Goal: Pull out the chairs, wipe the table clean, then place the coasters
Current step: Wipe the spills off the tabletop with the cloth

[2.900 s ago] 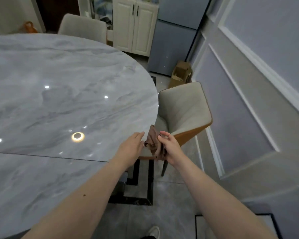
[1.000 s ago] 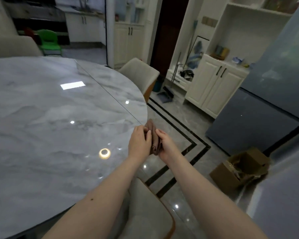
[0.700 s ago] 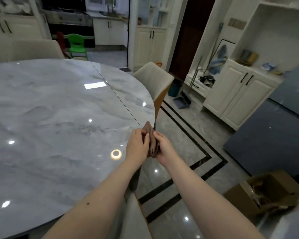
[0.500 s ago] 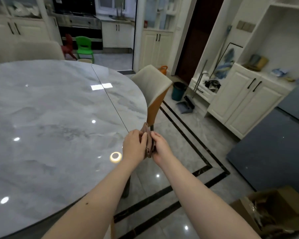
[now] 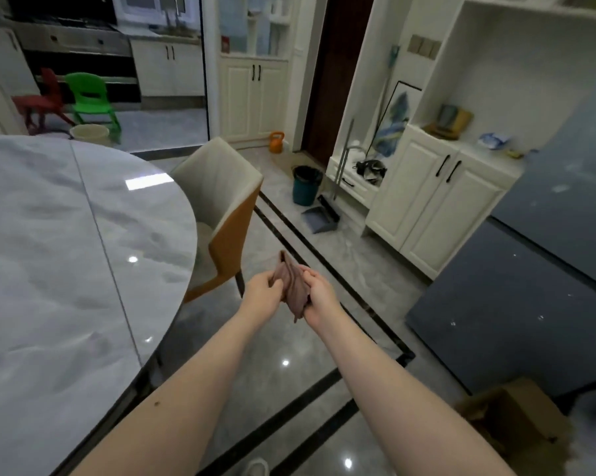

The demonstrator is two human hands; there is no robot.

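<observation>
A crumpled brown cloth hangs between both my hands, held out over the floor to the right of the table. My left hand pinches its left side and my right hand grips its right side. The round grey marble table fills the left of the view. A beige chair with an orange back shell stands at the table's far right edge, just beyond my hands. No coasters are in view.
A dark bin and a dustpan stand on the floor ahead, by the white cabinets. A cardboard box lies at the lower right. Small green and red chairs stand far back left.
I have walked on around the table and the view has swung right. My hands with the cloth have moved off the table's edge and now hang over the floor near the chair.
</observation>
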